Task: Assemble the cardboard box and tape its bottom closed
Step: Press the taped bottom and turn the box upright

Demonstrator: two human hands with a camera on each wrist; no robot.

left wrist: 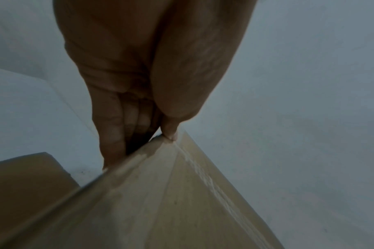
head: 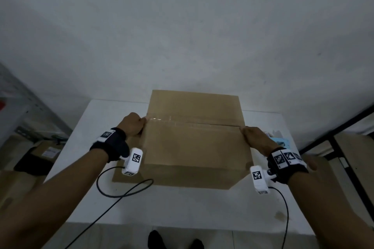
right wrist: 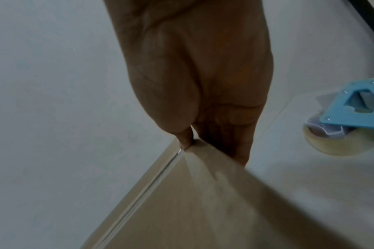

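A brown cardboard box (head: 194,143) stands on the white table (head: 182,210) with its closed flaps facing up. Clear tape (head: 162,118) runs along the centre seam from side to side. My left hand (head: 142,125) is at the seam's left end, thumb (left wrist: 171,134) pressing on the top edge and straight fingers (left wrist: 111,143) lying down the side wall. My right hand (head: 243,130) mirrors this at the right end, its thumb (right wrist: 185,143) on the tape (right wrist: 160,175) and its fingers (right wrist: 239,148) down the side of the box (right wrist: 203,210).
A blue tape dispenser (right wrist: 352,114) with a clear roll lies on the table just right of the box, also seen behind my right hand (head: 280,140). Wrist-camera cables (head: 121,188) loop over the table front. A metal shelf (head: 20,107) and a floor carton (head: 46,151) stand left.
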